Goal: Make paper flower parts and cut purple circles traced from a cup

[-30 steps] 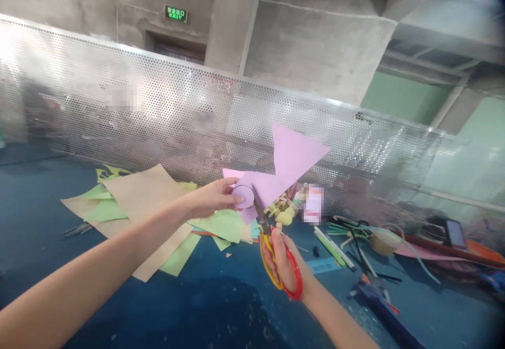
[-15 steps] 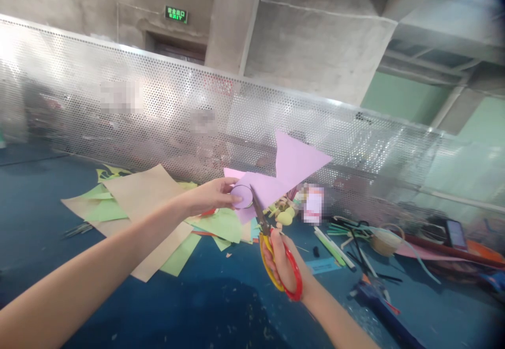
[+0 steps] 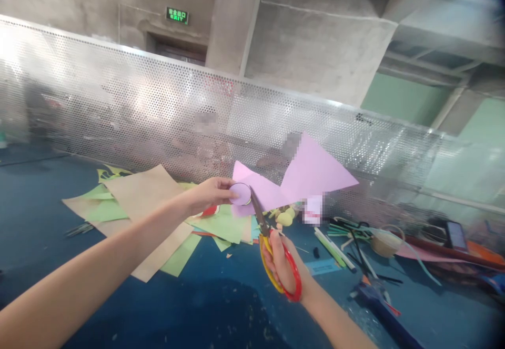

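Note:
Between its thumb and fingers my left hand (image 3: 216, 194) pinches a round disc (image 3: 240, 194) together with the pink paper (image 3: 266, 190), above the table. The paper stretches to the right in a wide pointed flap. My right hand (image 3: 283, 259) is closed on the red and yellow handles of a pair of scissors (image 3: 262, 217). Their blades point up and left, against the pink paper at the disc's right edge.
Tan paper (image 3: 144, 191) and green sheets (image 3: 181, 254) lie on the blue table (image 3: 189, 307) at left. Markers (image 3: 335, 248), a tape roll (image 3: 384, 242), a phone (image 3: 456, 235) and a dark blue tool (image 3: 384, 309) lie right. A perforated metal screen (image 3: 158, 107) stands behind.
The pink paper has turned, and its large flap has swung to the right and slightly down. The disc and my left fingers have shifted slightly. The scissors have barely moved.

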